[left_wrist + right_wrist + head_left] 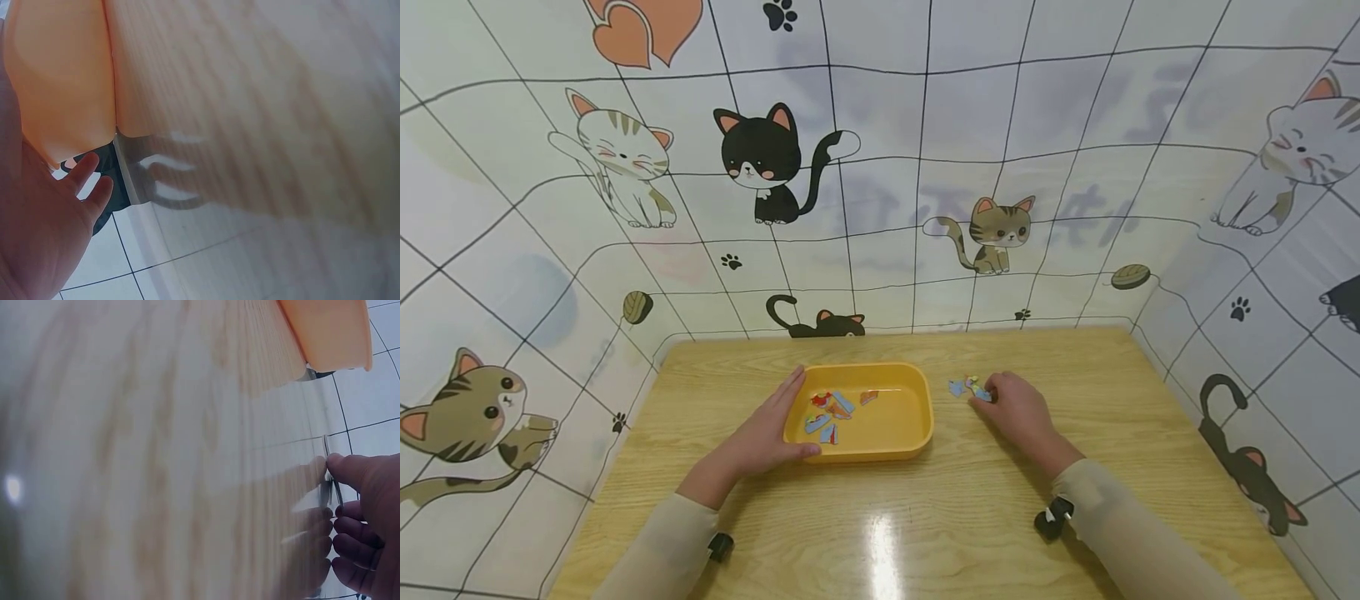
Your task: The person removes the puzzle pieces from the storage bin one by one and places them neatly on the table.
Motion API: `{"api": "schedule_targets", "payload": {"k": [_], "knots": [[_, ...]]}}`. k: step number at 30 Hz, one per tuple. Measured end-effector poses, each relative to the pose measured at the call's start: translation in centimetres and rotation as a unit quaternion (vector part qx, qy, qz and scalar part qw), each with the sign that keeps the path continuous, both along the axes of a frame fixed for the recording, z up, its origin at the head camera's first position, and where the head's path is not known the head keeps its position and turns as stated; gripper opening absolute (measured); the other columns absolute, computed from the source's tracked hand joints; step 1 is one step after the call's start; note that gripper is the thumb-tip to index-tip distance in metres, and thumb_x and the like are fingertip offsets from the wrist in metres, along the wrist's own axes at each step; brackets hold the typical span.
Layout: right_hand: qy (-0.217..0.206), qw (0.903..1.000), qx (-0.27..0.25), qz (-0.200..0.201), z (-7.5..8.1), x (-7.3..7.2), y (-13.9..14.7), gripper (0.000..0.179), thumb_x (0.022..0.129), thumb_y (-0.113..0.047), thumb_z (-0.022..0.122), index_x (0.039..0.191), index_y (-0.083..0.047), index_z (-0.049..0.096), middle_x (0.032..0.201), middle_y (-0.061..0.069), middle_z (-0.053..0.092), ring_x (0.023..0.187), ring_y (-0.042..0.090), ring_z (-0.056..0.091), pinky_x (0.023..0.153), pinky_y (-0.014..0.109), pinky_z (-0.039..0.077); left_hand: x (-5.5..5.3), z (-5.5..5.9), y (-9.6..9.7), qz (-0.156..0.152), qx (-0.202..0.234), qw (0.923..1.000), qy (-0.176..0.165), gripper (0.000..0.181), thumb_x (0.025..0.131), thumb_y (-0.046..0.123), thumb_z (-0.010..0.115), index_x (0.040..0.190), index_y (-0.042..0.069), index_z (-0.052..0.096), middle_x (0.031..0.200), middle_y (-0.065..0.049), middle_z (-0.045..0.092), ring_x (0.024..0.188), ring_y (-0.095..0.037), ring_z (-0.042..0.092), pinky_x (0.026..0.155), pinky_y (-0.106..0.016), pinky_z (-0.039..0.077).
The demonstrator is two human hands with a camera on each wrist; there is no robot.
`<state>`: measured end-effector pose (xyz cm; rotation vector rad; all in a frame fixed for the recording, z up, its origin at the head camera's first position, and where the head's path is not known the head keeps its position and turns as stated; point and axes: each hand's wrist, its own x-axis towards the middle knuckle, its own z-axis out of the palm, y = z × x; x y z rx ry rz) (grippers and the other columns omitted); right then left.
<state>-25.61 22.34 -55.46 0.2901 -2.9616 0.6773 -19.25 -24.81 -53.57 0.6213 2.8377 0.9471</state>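
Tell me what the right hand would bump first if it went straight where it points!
Probably the blue piece, just past the held piece in the right hand. Whether those two already touch is hard to see.

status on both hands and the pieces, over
Left hand touching yellow rectangular plastic tray. Right hand pinching small flat light-blue piece. More flat colourful pieces in tray. No obstruction seen.

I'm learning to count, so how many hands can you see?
2. The left hand rests against the left end of the yellow tray. The right hand is right of the tray, pinching a small flat piece. No other hand shows.
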Motion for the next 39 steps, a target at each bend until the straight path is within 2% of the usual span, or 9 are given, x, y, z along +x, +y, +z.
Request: {"api": "schedule_targets", "payload": {"k": [21,29,39], "knots": [[0.000,0.9999,-0.010,-0.004,-0.02,0.08,0.16,0.043,0.097,-0.040,0.086,0.111,0.000,0.078,0.093,0.006,0.065,0.078,0.022,0.059,0.070,0.046,0.056,-0.25,-0.37,-0.07,0.002,-0.004,1.0000,0.001,0.136,0.085,0.069,0.088,0.179,0.011,0.010,0.187,-0.002,0.004,0.169,-0.037,0.016,0.131,-0.062,0.026],[-0.010,0.9997,-0.018,-0.015,0.14,0.13,0.20,0.051,0.097,-0.041,0.086,0.119,0.003,0.075,0.101,0.011,0.070,0.085,0.026,0.066,0.080,0.053,0.060,-0.21,-0.17,0.01,0.002,-0.006,1.0000,-0.001,0.135,0.085,0.067,0.089,0.179,0.011,0.010,0.187,-0.003,0.004,0.169,-0.037,0.016,0.131,-0.062,0.026],[-0.017,0.9990,-0.037,-0.020,0.45,0.23,0.41,0.051,0.097,-0.042,0.086,0.119,0.002,0.075,0.099,0.010,0.068,0.083,0.026,0.063,0.076,0.052,0.058,-0.13,-0.04,0.08,0.001,-0.007,1.0000,-0.004,0.134,0.085,0.064,0.090,0.179,0.012,0.009,0.187,-0.004,0.004,0.170,-0.036,0.016,0.132,-0.061,0.025]]}}
